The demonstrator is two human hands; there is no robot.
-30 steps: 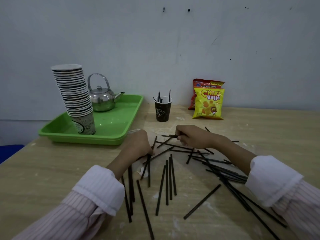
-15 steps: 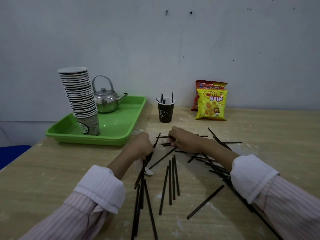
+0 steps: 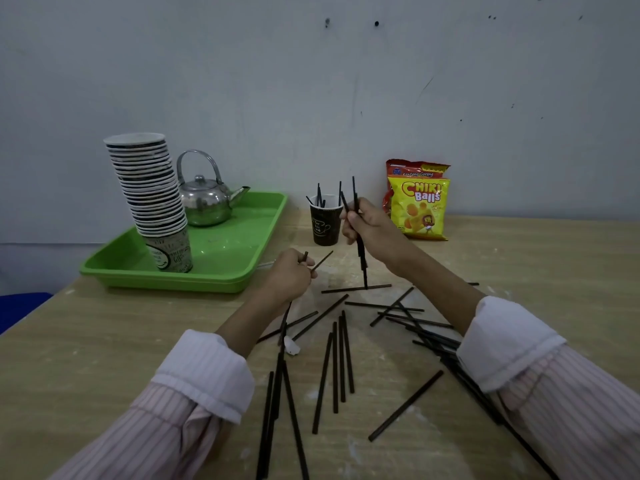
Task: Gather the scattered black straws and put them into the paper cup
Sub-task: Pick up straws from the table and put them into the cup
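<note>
On the wooden table (image 3: 104,341), both hands' fingers (image 3: 349,220) close around black straws (image 3: 360,251) beside the paper cup (image 3: 325,223).

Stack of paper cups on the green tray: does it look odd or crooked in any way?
Yes. The stack of paper cups on the green tray leans: its top sits clearly further left than its bottom cup, so it tilts away from the kettle. It stands near the tray's front edge and looks somewhat unsteady.
</note>
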